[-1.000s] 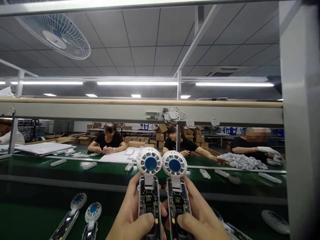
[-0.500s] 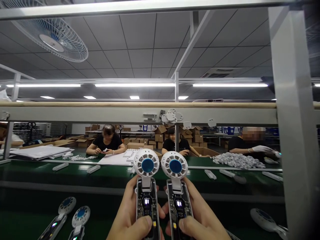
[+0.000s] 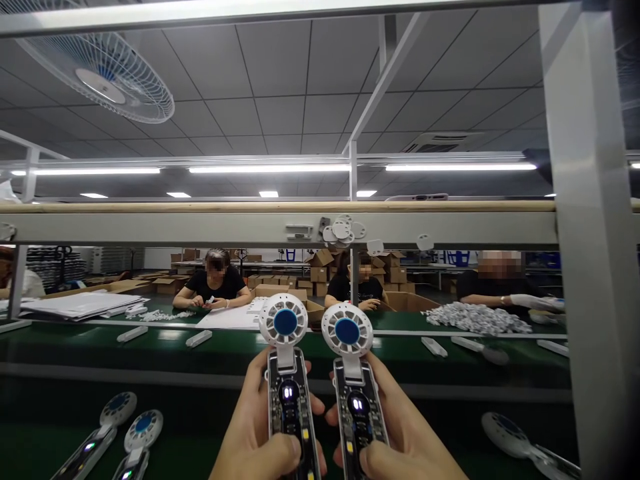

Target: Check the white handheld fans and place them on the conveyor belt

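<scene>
Between the left held fan (image 3: 290, 417) and the right held fan (image 3: 357, 423), only a narrow gap is showing, and fingers (image 3: 316, 404) of both hands are crowding its lower part. Two lying fans (image 3: 144, 430) are blocking the near left of the green surface (image 3: 200, 400), while a passable strip is running between them and the left hand (image 3: 253, 430). Beyond the right hand (image 3: 405, 430), another lying fan (image 3: 505, 429) is obstructing, and a tall post (image 3: 587, 220) is barring sideways reach. Ahead, white casings (image 3: 133, 334) are dotting the surface; a crossbeam (image 3: 150, 228) is spanning above, leaving an opening underneath.
</scene>
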A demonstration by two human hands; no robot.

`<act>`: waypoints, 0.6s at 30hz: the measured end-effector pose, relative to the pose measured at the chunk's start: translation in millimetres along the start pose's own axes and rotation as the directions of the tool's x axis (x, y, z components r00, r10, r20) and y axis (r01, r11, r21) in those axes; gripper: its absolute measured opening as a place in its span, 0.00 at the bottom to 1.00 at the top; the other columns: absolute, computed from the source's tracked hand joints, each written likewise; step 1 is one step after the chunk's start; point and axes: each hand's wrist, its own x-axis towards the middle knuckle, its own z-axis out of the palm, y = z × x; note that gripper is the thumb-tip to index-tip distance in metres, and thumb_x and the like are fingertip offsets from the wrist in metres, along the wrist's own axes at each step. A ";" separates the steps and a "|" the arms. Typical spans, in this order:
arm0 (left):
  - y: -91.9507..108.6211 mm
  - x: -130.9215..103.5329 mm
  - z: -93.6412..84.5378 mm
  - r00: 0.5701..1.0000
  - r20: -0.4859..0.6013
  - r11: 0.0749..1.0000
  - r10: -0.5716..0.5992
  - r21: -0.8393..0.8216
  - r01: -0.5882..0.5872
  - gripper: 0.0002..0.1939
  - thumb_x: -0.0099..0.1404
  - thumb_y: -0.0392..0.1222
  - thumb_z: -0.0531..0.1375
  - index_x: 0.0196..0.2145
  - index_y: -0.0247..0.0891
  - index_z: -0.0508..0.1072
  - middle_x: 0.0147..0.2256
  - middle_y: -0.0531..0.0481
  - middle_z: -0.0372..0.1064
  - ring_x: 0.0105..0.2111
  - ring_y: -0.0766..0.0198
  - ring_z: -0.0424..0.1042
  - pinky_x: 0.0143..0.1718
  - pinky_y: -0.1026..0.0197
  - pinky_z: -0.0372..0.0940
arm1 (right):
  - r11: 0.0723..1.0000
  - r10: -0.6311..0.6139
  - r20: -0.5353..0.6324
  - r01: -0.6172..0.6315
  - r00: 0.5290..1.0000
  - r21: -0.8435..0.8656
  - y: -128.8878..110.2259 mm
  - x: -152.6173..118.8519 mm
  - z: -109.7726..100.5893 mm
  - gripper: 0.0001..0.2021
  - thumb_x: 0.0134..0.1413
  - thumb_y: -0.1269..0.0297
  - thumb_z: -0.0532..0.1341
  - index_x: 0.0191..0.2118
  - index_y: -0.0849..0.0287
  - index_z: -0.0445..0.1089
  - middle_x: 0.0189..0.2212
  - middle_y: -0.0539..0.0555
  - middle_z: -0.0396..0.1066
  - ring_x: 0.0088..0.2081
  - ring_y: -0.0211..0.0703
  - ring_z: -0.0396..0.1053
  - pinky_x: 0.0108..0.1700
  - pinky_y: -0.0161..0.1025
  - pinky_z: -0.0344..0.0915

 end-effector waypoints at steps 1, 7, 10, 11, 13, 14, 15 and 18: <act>-0.5 0.4 -0.7 1.000 -0.006 1.000 0.003 -0.010 -0.003 0.50 0.49 0.40 0.68 0.61 0.45 0.41 0.36 0.47 0.73 0.25 0.55 0.74 0.29 0.56 0.65 | 1.000 0.001 -0.011 -0.001 1.000 0.010 1.8 1.2 -1.5 0.49 0.42 0.69 0.63 0.67 0.43 0.34 0.40 0.53 0.73 0.42 0.53 0.72 0.46 0.50 0.62; -5.4 2.6 -2.7 1.000 0.016 0.997 0.023 -0.079 -0.022 0.48 0.55 0.40 0.64 0.62 0.43 0.37 0.34 0.45 0.74 0.23 0.56 0.73 0.29 0.55 0.65 | 0.997 0.033 0.016 -0.034 0.999 0.074 7.6 3.8 -2.4 0.46 0.47 0.70 0.59 0.66 0.42 0.31 0.40 0.54 0.73 0.33 0.50 0.74 0.39 0.49 0.64; -5.3 0.9 0.7 1.000 -0.005 0.995 0.030 -0.096 -0.030 0.48 0.54 0.41 0.66 0.62 0.43 0.39 0.33 0.46 0.74 0.23 0.56 0.73 0.29 0.55 0.65 | 0.995 0.010 0.035 -0.014 0.999 0.102 7.0 3.2 0.4 0.46 0.47 0.70 0.60 0.66 0.42 0.33 0.42 0.54 0.73 0.35 0.52 0.74 0.42 0.50 0.64; -5.0 0.2 2.0 0.999 -0.011 0.994 0.032 -0.101 -0.032 0.48 0.53 0.41 0.66 0.62 0.43 0.39 0.33 0.46 0.75 0.23 0.56 0.73 0.29 0.55 0.65 | 0.994 0.009 0.037 -0.012 0.999 0.105 6.8 2.8 1.3 0.46 0.47 0.70 0.61 0.66 0.42 0.34 0.43 0.54 0.73 0.36 0.53 0.75 0.43 0.51 0.64; -4.5 -0.8 4.1 1.000 -0.009 0.994 0.028 -0.102 -0.029 0.48 0.53 0.41 0.66 0.62 0.43 0.39 0.32 0.46 0.75 0.23 0.56 0.73 0.29 0.56 0.65 | 0.995 0.022 0.043 -0.026 0.999 0.094 6.6 1.8 2.5 0.45 0.47 0.70 0.61 0.66 0.41 0.35 0.43 0.55 0.73 0.36 0.55 0.76 0.42 0.53 0.65; -4.5 -0.9 4.6 1.000 -0.009 0.995 0.024 -0.100 -0.025 0.49 0.53 0.42 0.66 0.62 0.43 0.39 0.31 0.46 0.75 0.22 0.56 0.72 0.29 0.56 0.65 | 0.996 0.025 0.046 -0.029 0.999 0.088 6.6 1.2 2.9 0.46 0.47 0.70 0.60 0.66 0.40 0.34 0.43 0.55 0.74 0.35 0.55 0.76 0.41 0.53 0.65; -4.9 -0.7 4.8 1.000 -0.012 0.995 0.018 -0.100 -0.019 0.49 0.52 0.43 0.67 0.62 0.42 0.40 0.31 0.46 0.75 0.22 0.57 0.72 0.28 0.56 0.65 | 0.996 0.023 0.045 -0.027 0.999 0.084 6.8 0.8 2.9 0.46 0.47 0.70 0.60 0.66 0.40 0.33 0.42 0.55 0.74 0.34 0.55 0.76 0.40 0.53 0.65; -7.4 0.8 4.2 0.999 -0.040 0.996 0.026 -0.089 -0.030 0.50 0.51 0.43 0.68 0.62 0.43 0.40 0.32 0.47 0.75 0.22 0.57 0.72 0.28 0.56 0.64 | 0.997 0.023 0.027 -0.025 0.999 0.069 8.5 0.5 1.1 0.48 0.46 0.70 0.60 0.67 0.43 0.29 0.40 0.55 0.75 0.36 0.54 0.76 0.42 0.52 0.66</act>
